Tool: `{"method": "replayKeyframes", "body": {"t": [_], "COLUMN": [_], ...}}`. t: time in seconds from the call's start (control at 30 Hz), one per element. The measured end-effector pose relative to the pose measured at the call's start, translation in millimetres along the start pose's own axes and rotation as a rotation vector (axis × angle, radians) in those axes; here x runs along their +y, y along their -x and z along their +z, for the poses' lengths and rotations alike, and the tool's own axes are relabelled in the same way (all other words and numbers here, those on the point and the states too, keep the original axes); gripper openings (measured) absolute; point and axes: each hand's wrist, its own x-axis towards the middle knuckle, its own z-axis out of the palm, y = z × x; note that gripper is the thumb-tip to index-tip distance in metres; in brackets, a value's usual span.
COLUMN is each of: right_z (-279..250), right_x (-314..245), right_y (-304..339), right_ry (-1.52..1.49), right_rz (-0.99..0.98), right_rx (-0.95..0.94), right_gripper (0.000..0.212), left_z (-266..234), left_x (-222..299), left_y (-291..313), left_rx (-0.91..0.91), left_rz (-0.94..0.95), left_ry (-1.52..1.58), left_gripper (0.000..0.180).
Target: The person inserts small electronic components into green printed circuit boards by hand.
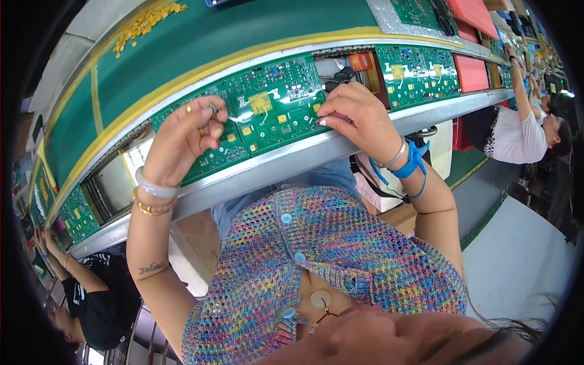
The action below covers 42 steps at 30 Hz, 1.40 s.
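Observation:
A green circuit board (286,85) with yellow-topped parts lies in the metal rail in front of me. Over its left part hovers my left hand (193,128), fingers curled, with a small greyish piece (213,108) at the fingertips, too small to name. At the board's right end my right hand (359,112) is closed in a pinch on a slim dark-reddish tool (337,117). Its tip points left, low over the board; I cannot tell whether it touches. A blue wrist strap (413,161) is around my right wrist.
More circuit boards sit along the rail to the right (420,76) and far left (78,214). Yellow parts (146,25) lie piled on the green belt (231,30). Red-pink blocks (471,74) stand at the right. Co-workers sit at the left (112,298) and right (517,134).

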Motion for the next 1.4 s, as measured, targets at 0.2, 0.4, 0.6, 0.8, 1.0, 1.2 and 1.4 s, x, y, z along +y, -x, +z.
{"method": "replayKeyframes", "body": {"t": [0.2,0.4,0.6,0.8,1.0,1.2,1.4], "right_z": [6.1,6.9,5.6,-18.9,-0.4,-5.8,43.6], "right_x": [1.7,0.3,-1.7,-2.7,29.7,9.3,56.7], "right_y": [2.4,2.4,-5.3,-70.8,-205.7,-254.5,-261.0], "right_ry": [0.073,0.129,0.181,0.327,0.680,0.818,0.838], "right_rz": [-0.024,-0.052,-0.149,-0.211,-0.330,-0.053,-0.128], "right_rx": [-0.014,-0.008,-0.070,0.105,0.278,-0.119,0.278], "right_gripper": [0.012,0.013,0.018,0.017,0.014,0.015,0.016], "left_z": [3.4,4.7,9.3,12.0,8.3,9.8,22.1], "left_x": [-19.1,-27.1,-38.9,-38.1,-44.2,-44.1,-39.0], "left_y": [22.9,31.7,31.9,39.3,47.4,49.3,38.8], "left_rx": [0.079,0.131,0.191,0.234,0.301,0.409,0.369], "left_rz": [-0.003,0.063,0.275,0.206,0.313,0.273,0.407], "left_ry": [-0.205,-0.447,-0.568,-0.563,-0.672,-0.888,-1.279], "left_gripper": [0.017,0.015,0.018,0.019,0.019,0.017,0.011]}}
